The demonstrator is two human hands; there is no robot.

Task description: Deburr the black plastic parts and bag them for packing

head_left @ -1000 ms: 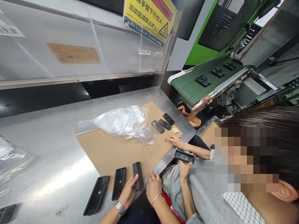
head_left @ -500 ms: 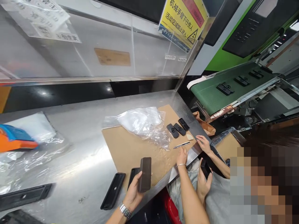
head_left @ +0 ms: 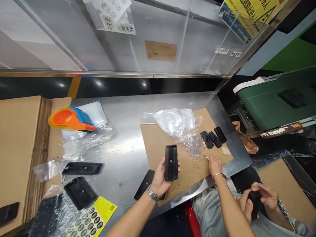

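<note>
My left hand, with a metal watch at its wrist, grips a long black plastic housing with its hollow side and small centre hole facing me. My right hand, with a bracelet, has its fingers closed on a slim craft knife; only its thin end shows at the left. The hand rests low over the cardboard sheet. Another black housing lies behind my left wrist, partly hidden. Several black parts lie beyond my right hand, near a small pale piece.
A clear plastic bag lies on the cardboard. Orange and blue tape dispensers, more black housings and a yellow sticker sheet are at left. At right, a co-worker's hands hold a black part near a green conveyor.
My view has swung left. My left hand has turned the housing from its outer face to its hollow side. My right fingers have closed on the knife that lay beside them.
</note>
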